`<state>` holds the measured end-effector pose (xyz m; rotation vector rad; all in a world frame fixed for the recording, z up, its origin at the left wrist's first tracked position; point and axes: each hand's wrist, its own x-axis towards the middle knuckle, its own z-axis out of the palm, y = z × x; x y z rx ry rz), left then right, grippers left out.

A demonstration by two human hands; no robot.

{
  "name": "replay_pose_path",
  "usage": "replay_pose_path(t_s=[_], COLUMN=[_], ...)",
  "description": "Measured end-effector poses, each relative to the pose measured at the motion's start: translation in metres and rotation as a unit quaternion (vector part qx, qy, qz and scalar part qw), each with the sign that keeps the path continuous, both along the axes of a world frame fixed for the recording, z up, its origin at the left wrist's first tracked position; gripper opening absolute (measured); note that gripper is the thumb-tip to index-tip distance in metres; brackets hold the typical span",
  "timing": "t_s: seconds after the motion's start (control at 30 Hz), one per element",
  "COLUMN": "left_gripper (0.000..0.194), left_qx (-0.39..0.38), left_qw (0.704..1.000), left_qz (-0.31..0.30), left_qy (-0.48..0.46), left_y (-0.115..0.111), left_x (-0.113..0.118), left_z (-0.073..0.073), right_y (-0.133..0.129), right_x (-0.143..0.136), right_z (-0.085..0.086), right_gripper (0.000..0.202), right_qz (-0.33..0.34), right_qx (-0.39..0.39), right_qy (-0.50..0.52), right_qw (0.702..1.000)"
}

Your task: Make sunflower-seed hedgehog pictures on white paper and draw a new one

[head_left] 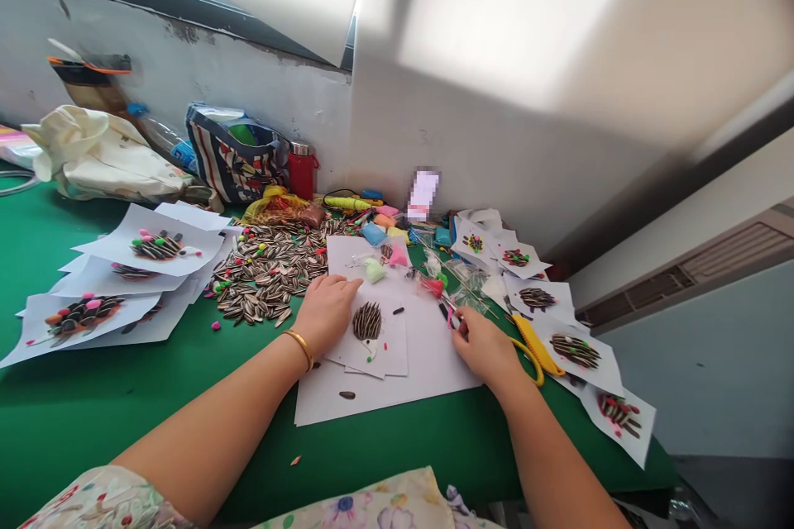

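My left hand point(326, 310) lies over the left edge of a small white card, fingers extended and flat. On that card point(390, 359) is a hedgehog figure point(367, 321) of sunflower seeds with a pale clay face and green and pink dots. A loose seed point(347, 395) lies below it on the larger white sheet point(434, 376). My right hand point(487, 347) is at the sheet's right side, fingers pinched by a slim black-and-pink object point(447, 316) whose kind I cannot make out. Yellow-handled scissors point(530, 359) and a yellow utility knife point(538, 345) lie beside that hand.
A heap of sunflower seeds point(266, 269) spreads at left. Seed-picture cards lie stacked at left point(192, 252) and rowed at right point(611, 364). Behind are coloured clay lumps point(374, 269), a red bottle point(302, 173), a striped bag point(232, 157) and a propped phone point(423, 194).
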<state>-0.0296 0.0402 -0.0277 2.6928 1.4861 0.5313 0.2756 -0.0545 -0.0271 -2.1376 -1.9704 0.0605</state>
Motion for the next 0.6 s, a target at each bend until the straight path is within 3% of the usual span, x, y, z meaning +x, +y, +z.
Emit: replay_pose_path(t_s=[0.07, 0.17, 0.3, 0.5, 0.6], left_gripper=[0.048, 0.048, 0.048, 0.047, 0.047], left_qx=[-0.001, -0.003, -0.005, -0.005, -0.005], left_qw=[1.000, 1.000, 1.000, 1.000, 1.000], left_qz=[-0.002, -0.003, -0.004, -0.006, -0.008], left_qy=[-0.005, -0.006, -0.007, -0.009, -0.008], left_y=[0.000, 0.000, 0.000, 0.000, 0.000], left_x=[0.000, 0.000, 0.000, 0.000, 0.000], left_z=[-0.001, -0.001, -0.002, -0.003, -0.002], right_y=[0.004, 0.009, 0.012, 0.017, 0.018], right_x=[0.000, 0.003, 0.005, -0.003, -0.004], right_z=[-0.005, -0.005, 0.002, 0.001, 0.004], right_gripper=[0.035, 0.029, 0.026, 0.022, 0.018], right_qz=[0.023, 0.064, 0.059, 0.124, 0.129], right_qx=[0.029, 0.074, 0.145, 0.050, 0.095], right_qy=[-0.025, -0.040, -0.015, -0.130, -0.139], right_qw=[0.999, 0.994, 0.988, 0.982, 0.977])
